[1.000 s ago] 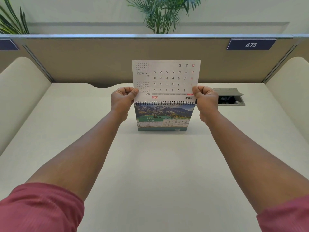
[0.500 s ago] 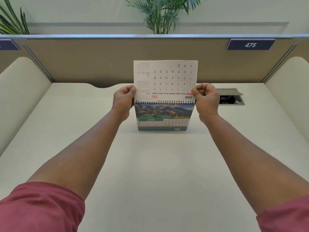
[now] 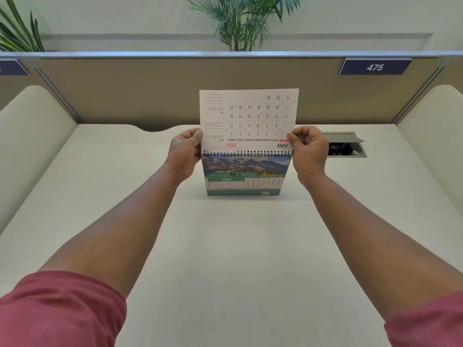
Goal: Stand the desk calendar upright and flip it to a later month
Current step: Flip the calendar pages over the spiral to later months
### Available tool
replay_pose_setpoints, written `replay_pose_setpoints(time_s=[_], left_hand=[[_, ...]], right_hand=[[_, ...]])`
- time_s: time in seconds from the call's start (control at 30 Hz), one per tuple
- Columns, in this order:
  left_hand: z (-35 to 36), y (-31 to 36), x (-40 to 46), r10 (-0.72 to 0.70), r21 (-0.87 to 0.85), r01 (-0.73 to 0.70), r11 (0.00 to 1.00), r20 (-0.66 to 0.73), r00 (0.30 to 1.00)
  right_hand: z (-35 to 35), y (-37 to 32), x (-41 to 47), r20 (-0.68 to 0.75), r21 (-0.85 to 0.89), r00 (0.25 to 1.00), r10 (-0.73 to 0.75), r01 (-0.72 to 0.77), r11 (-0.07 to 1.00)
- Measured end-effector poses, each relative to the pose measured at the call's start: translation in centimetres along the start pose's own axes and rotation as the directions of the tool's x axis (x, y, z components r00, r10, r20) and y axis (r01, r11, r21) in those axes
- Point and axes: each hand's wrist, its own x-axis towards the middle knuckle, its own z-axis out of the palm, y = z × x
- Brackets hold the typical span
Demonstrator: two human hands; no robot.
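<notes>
The desk calendar (image 3: 245,176) stands upright on the cream desk (image 3: 225,246), its front page showing a mountain photo and JUNE. One white page (image 3: 250,116) is lifted straight up above the black spiral binding, its JUNE 2026 grid upside down to me. My left hand (image 3: 184,151) pinches that page's lower left edge near the spiral. At the page's lower right edge, my right hand (image 3: 309,149) is curled with fingertips touching the page; the grip itself is hard to make out.
A beige partition (image 3: 150,91) with a blue "475" sign (image 3: 375,67) closes the desk's back. An open cable hatch (image 3: 347,146) sits in the desk just right of my right hand. Padded side panels flank the desk. Plants stand behind the partition.
The lifted page stays upright, leaning slightly further back. My right hand has curled tighter at the page's lower right corner. The calendar base has not moved.
</notes>
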Motion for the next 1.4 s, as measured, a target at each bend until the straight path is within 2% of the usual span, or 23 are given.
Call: replay_pose_setpoints(time_s=[0.33,0.57,0.7,0.83,0.93,1.27,1.4], left_hand=[[-0.2,-0.3,0.4,0.019,-0.032,-0.020,0.999,-0.013,1.000],[-0.4,-0.5,0.7,-0.003,-0.045,0.003,0.999,0.013,1.000],[-0.3,-0.4,0.8,-0.044,-0.080,0.045,0.996,0.010,0.999],[-0.3,-0.1,0.7,-0.081,-0.090,0.083,0.992,0.029,0.996],[-0.1,0.2,0.4,-0.105,-0.099,0.108,0.989,0.035,0.994],[0.3,1.0,0.0,-0.160,-0.097,0.161,0.982,0.012,0.987],[0.6,1.0,-0.1,-0.136,-0.016,0.136,0.991,0.011,0.991]], right_hand=[[0.2,-0.6,0.2,0.001,0.079,1.000,0.024,-0.024,0.997],[-0.2,-0.5,0.6,0.013,0.066,1.000,0.009,-0.010,0.998],[-0.3,-0.3,0.2,0.105,0.146,0.994,0.006,-0.021,0.989],[-1.2,-0.5,0.0,0.315,0.324,0.946,0.076,-0.182,0.928],[-2.4,-0.3,0.0,0.411,0.331,0.890,0.198,-0.348,0.877],[-3.9,-0.5,0.3,0.551,0.244,0.780,0.297,-0.491,0.836],[-4.4,-0.2,0.3,0.581,0.247,0.722,0.375,-0.596,0.764]])
